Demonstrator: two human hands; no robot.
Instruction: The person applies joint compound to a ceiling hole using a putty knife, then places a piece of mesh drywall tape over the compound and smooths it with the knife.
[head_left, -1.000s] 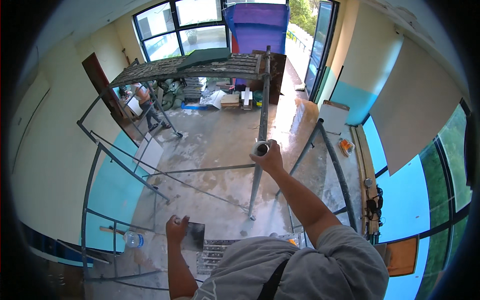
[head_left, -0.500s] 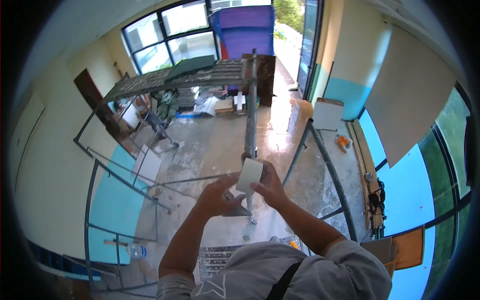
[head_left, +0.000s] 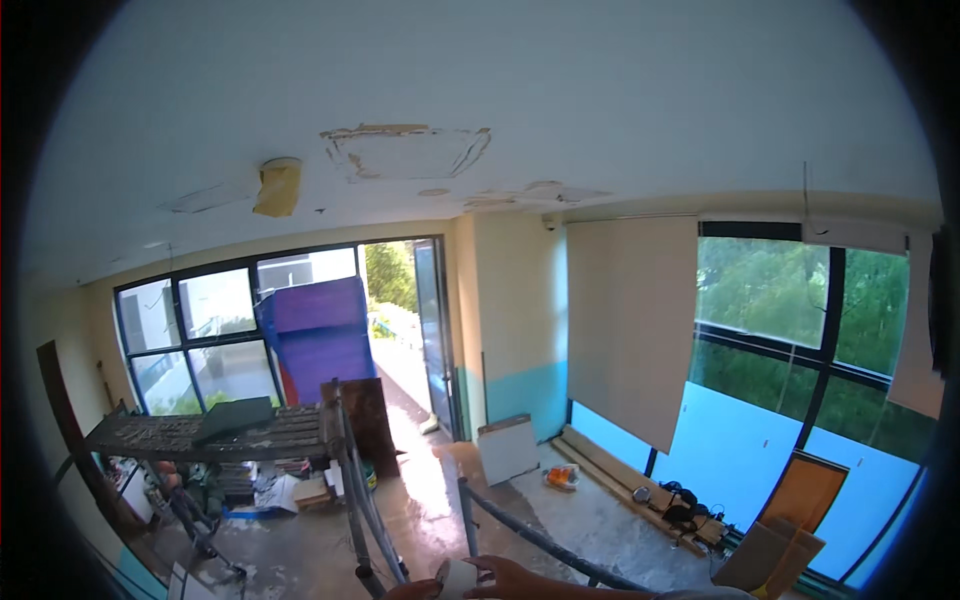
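At the bottom edge of the head view, a pale flat piece (head_left: pixel 458 577) shows between my two hands, cut off by the frame. My right hand (head_left: pixel 508 578) grips it from the right, with the fingers bent against its edge. Only the top of my left hand (head_left: pixel 412 591) is in view, its fingers closed at the piece's left side. The grey triangular blade that was under my left hand earlier is out of sight. Just beyond my hands stand grey metal scaffold tubes (head_left: pixel 358 500), and another curved-looking rail (head_left: pixel 545 537) runs to the right.
A scaffold platform (head_left: pixel 150 436) with a dark green board (head_left: pixel 233 419) on it stands at the left. The white ceiling has a patched square (head_left: pixel 410 153) and a hanging yellow flap (head_left: pixel 278 190). Boards (head_left: pixel 508 450) and long timber (head_left: pixel 620 480) lie along the right wall.
My view has tilted up from the floor toward the ceiling and windows. My hands and the pale piece now sit at the bottom edge, and the grey blade has left the view.
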